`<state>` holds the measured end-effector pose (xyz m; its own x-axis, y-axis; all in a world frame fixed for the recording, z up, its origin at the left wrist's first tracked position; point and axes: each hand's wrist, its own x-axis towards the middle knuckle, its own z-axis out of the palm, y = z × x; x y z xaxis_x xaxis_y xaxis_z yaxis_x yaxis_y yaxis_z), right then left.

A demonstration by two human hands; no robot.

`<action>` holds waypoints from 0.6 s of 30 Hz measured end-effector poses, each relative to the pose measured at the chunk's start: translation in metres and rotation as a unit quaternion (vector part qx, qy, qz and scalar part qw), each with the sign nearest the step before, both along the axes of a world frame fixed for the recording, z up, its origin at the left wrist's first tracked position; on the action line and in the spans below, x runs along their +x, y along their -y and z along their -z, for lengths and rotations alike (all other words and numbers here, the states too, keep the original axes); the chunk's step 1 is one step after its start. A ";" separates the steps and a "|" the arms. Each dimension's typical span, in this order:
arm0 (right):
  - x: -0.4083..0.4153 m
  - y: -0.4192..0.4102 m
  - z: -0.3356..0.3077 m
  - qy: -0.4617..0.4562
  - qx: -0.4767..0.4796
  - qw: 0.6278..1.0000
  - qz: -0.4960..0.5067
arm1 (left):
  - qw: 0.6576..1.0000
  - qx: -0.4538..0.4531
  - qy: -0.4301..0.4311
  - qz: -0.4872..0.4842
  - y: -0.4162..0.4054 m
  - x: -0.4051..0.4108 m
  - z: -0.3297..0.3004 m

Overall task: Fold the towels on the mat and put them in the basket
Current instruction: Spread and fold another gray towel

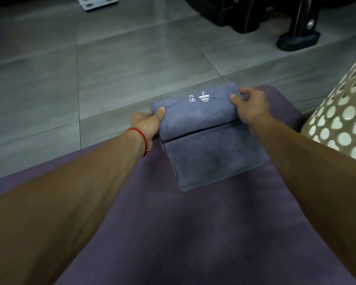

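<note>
Both forearms are bare, with no sleeves showing. A thin red cord bracelet (141, 138) circles the left wrist. It carries a small metal bead.

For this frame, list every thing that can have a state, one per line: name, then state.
towel: partly folded, far end rolled toward the person, lying on the mat
left hand: grips the left end of the roll, thumb on top
right hand: grips the right end of the roll
mat: spread flat on the floor, towel at its far end
basket: beside the mat at right, contents not visible
</note>
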<state>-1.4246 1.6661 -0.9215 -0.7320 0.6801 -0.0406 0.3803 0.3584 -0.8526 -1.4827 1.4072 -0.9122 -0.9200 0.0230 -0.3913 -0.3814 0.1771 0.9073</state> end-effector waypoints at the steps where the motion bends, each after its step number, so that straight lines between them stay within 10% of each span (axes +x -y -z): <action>1: 0.002 -0.001 0.000 0.020 0.039 0.999 -0.022 | 1.000 -0.018 -0.011 0.004 0.000 -0.001 0.002; 8: 0.007 0.025 -0.014 0.070 0.444 0.856 -0.257 | 0.952 -0.269 -0.139 0.040 -0.006 -0.002 -0.006; 14: 0.001 0.028 0.005 0.182 0.428 0.829 -0.311 | 0.683 -0.517 -0.448 0.255 -0.027 0.015 -0.003; 18: 0.003 0.029 0.009 0.182 0.420 0.825 -0.332 | 0.738 -0.497 -0.354 0.289 -0.020 0.019 0.028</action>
